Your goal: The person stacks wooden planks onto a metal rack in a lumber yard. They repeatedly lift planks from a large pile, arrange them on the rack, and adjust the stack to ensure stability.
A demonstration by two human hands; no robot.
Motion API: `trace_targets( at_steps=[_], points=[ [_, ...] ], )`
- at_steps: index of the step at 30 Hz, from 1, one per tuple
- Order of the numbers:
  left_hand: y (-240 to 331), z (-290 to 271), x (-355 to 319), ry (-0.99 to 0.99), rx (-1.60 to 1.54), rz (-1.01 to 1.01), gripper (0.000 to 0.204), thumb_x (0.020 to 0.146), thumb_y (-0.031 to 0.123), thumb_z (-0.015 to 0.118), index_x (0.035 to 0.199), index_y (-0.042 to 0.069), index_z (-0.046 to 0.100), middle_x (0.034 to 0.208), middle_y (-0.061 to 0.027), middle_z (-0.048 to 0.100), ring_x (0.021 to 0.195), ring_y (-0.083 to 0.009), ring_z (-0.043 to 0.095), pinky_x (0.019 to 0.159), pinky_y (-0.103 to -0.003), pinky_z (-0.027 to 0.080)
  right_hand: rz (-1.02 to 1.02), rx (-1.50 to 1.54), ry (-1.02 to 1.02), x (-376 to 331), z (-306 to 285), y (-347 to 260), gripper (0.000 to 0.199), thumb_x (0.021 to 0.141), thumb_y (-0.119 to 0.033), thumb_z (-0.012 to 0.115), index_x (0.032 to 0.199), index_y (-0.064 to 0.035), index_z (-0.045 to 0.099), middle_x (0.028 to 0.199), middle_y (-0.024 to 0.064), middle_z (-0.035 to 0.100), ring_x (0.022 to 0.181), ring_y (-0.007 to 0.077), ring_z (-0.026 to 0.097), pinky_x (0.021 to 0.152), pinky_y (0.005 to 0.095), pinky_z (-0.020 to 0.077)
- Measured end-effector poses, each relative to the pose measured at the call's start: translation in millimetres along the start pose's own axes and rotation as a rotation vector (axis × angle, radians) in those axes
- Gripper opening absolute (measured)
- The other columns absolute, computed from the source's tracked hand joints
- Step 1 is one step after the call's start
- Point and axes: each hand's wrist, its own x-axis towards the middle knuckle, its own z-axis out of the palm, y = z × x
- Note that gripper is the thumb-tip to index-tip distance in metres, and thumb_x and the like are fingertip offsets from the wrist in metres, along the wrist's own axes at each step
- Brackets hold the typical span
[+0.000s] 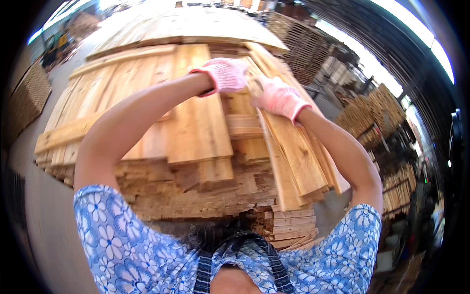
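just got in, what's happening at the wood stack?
A person in pink work gloves is reaching out over a tall stack of rough wooden boards. The right hand has its grip on the upper end of a few long planks that lie slanted along the stack's right side. The left hand sits beside it, on the top boards near those plank ends; whether it actually holds anything is not clear. More stacked timber stands to the right.

Pink knitted gloves cover the left hand (226, 73) and right hand (277, 96). Under the fingers the wooden boards (196, 122) are pale tan with reddish streaks. The sleeves (105, 225) are blue with white flowers.
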Motion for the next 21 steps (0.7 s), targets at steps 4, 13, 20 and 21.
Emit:
trace_targets(
  at_steps=[4, 13, 20, 21],
  points=[
    [7.7, 2.6, 12.5, -0.265, -0.462, -0.383, 0.045, 0.091, 0.035, 0.057, 0.115, -0.001, 0.062, 0.094, -0.0188, 0.073, 0.079, -0.0265, 0.073, 0.071, -0.040, 0.058, 0.138, 0.023, 0.253, -2.0, -65.1, 21.3, 0.066, 0.084, -0.051, 0.062, 0.135, -0.0082, 0.060, 0.126, 0.0273, 0.065, 0.120, 0.0423, 0.061, 0.099, 0.0474, 0.0503],
    [74.8, 56.1, 89.8, -0.108, -0.702, -0.568, 0.054, 0.095, 0.037, 0.059, 0.137, 0.004, 0.049, 0.122, -0.0267, 0.064, 0.106, -0.0375, 0.067, 0.089, -0.044, 0.054, 0.187, 0.191, 0.047, 16.9, 6.1, 135.2, 0.072, 0.092, -0.055, 0.050, 0.141, -0.0025, 0.054, 0.133, 0.0287, 0.061, 0.122, 0.0412, 0.061, 0.099, 0.0485, 0.0481],
    [64.4, 26.1, 42.1, 0.216, -1.388, -0.661, 0.076, 0.082, 0.020, 0.078, 0.140, -0.004, 0.035, 0.112, -0.0179, 0.063, 0.098, -0.0286, 0.066, 0.084, -0.035, 0.059, -0.011, 0.032, 0.001, 34.9, 20.8, 161.5, 0.057, 0.096, -0.048, 0.045, 0.122, -0.0023, 0.066, 0.120, 0.0264, 0.068, 0.108, 0.0391, 0.067, 0.091, 0.0484, 0.0521],
    [52.6, 13.9, 34.6, 0.293, -1.271, -0.649, 0.075, 0.082, 0.021, 0.079, 0.138, -0.007, 0.037, 0.113, -0.0178, 0.063, 0.098, -0.0267, 0.067, 0.086, -0.032, 0.060, -0.192, -0.268, -0.052, 38.4, 21.3, 169.6, 0.051, 0.097, -0.044, 0.044, 0.116, -0.0051, 0.070, 0.116, 0.0253, 0.069, 0.105, 0.0382, 0.069, 0.089, 0.0477, 0.0527]
  ],
)
